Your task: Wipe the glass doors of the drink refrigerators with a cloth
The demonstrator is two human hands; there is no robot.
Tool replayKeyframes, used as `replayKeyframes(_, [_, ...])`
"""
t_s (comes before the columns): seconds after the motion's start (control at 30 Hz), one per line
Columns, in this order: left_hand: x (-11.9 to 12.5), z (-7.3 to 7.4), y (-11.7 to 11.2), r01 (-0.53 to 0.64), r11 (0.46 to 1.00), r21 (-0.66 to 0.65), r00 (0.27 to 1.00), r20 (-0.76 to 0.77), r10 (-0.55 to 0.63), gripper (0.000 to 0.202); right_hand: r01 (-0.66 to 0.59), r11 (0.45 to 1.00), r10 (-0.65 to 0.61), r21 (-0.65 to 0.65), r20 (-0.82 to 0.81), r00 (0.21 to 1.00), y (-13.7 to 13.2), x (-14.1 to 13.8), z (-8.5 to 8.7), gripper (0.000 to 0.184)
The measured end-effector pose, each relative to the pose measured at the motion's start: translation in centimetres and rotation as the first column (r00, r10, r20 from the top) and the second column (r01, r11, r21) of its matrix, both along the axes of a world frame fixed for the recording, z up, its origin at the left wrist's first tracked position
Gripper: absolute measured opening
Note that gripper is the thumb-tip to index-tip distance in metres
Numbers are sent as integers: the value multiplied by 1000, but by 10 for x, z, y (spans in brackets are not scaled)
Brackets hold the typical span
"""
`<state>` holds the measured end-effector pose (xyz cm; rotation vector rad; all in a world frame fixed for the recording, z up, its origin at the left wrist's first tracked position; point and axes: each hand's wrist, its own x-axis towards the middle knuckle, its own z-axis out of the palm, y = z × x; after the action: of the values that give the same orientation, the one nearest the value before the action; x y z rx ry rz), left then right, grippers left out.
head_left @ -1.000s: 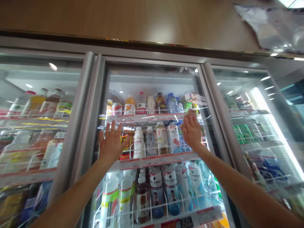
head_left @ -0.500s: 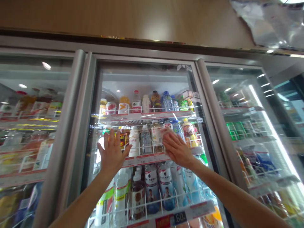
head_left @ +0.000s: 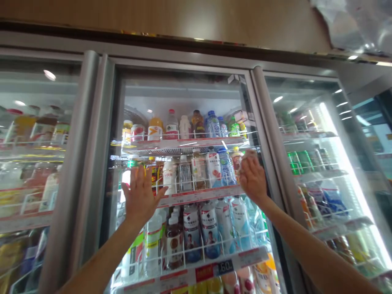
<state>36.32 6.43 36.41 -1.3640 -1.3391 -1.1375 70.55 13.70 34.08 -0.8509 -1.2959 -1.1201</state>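
My left hand (head_left: pixel 141 196) is spread flat against the glass door (head_left: pixel 183 92) of the middle drinks fridge, fingers up and thumb apart. Nothing is in it. On the right side of the same door, my right hand (head_left: pixel 253 177) lies against the glass near the frame, blurred by motion. A pale, crumpled cloth (head_left: pixel 251 152) shows just past its fingertips, pressed under the fingers; most of it is hidden. Behind the glass, bottles stand in rows, among them a blue-labelled bottle (head_left: pixel 226 166) close to my right hand and a white bottle (head_left: pixel 169 175) beside my left.
Metal door handles (head_left: pixel 73 163) run upright to the left, and another frame post (head_left: pixel 275 139) stands on the right. Neighbouring fridge doors flank both sides. Above is a brown wood panel (head_left: pixel 153 20), with clear plastic sheeting (head_left: pixel 358 26) hanging at the upper right.
My right hand has swept right across the glass with the cloth, from the middle of the door to near its right frame. My left hand stays in place; the view has shifted slightly.
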Motion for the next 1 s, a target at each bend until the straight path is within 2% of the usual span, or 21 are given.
replayKeyframes(0.03, [0, -4, 0, -5, 1000, 3, 1000, -17, 5, 71, 3, 1000, 2, 30, -134, 991, 0, 1, 0, 48])
replayKeyframes(0.07, [0, -9, 0, -11, 1000, 7, 999, -33, 11, 71, 0, 999, 9, 47, -190, 982, 0, -1, -1, 48])
replayKeyframes(0.1, [-1, -13, 0, -16, 1000, 10, 999, -47, 16, 72, -12, 999, 19, 46, -154, 988, 0, -3, -4, 49])
replayKeyframes(0.17, [-4, -23, 0, -22, 1000, 14, 997, -76, 23, 72, -39, 999, 40, -6, 116, 992, -1, -6, -14, 47])
replayKeyframes(0.2, [-5, -28, 0, -19, 1000, 15, 995, -93, 21, 73, -43, 999, 49, -30, 246, 968, -2, -5, -19, 46])
replayKeyframes(0.23, [-6, -33, 0, -14, 1000, 15, 994, -111, 16, 73, -39, 999, 49, -38, 308, 950, -1, -1, -24, 47])
replayKeyframes(0.27, [-7, -37, 0, -6, 1000, 14, 992, -126, 8, 74, -33, 999, 38, -21, 286, 958, -1, 4, -27, 48])
replayKeyframes(0.3, [-8, -42, 1, 3, 1000, 12, 991, -136, -1, 74, -25, 999, 20, 21, 189, 982, 0, 9, -29, 50])
replayKeyframes(0.37, [-8, -48, 0, 21, 1000, 11, 990, -140, -19, 73, 11, 994, -2, 110, -80, 997, 2, 15, -31, 54])
replayKeyframes(0.4, [-8, -50, 0, 29, 1000, 12, 990, -137, -27, 73, 24, 991, -3, 135, -153, 988, 2, 14, -33, 56])
replayKeyframes(0.43, [-7, -52, 0, 35, 999, 13, 990, -134, -33, 73, 25, 990, -4, 140, -149, 989, 1, 9, -37, 58])
replayKeyframes(0.5, [-7, -54, 0, 45, 999, 15, 990, -132, -43, 73, 3, 995, -9, 95, 62, 998, -4, -4, -47, 59])
replayKeyframes(0.57, [-8, -57, -1, 54, 998, 15, 989, -137, -51, 73, -14, 1000, 6, 21, 342, 940, -10, -12, -56, 58])
replayKeyframes(0.6, [-8, -59, -1, 57, 998, 15, 988, -141, -54, 74, -15, 1000, 14, -1, 405, 914, -11, -11, -58, 58])
replayKeyframes(0.67, [-9, -65, 0, 59, 998, 12, 986, -157, -57, 74, -22, 999, 14, 24, 296, 955, -11, -3, -58, 57])
replayKeyframes(0.73, [-10, -72, 0, 58, 998, 4, 984, -170, -56, 75, -18, 996, 16, 89, 26, 1000, -8, 3, -54, 58])
replayKeyframes(0.77, [-10, -75, 0, 56, 998, -1, 984, -171, -55, 76, -22, 994, 27, 107, -51, 998, -6, 1, -54, 59])
replayKeyframes(0.8, [-10, -77, 0, 55, 998, -6, 984, -169, -55, 77, -36, 994, 42, 104, -54, 998, -6, -4, -55, 59])
replayKeyframes(0.87, [-9, -80, -1, 52, 999, -12, 986, -156, -53, 78, -85, 996, 79, 39, 148, 986, -10, -20, -60, 57])
replayKeyframes(0.93, [-9, -83, -2, 54, 998, -18, 987, -154, -56, 78, -103, 993, 115, -52, 392, 913, -15, -36, -64, 54])
replayKeyframes(1.0, [-10, -86, -4, 62, 998, -22, 982, -175, -64, 79, -93, 993, 113, -68, 406, 907, -19, -43, -63, 52])
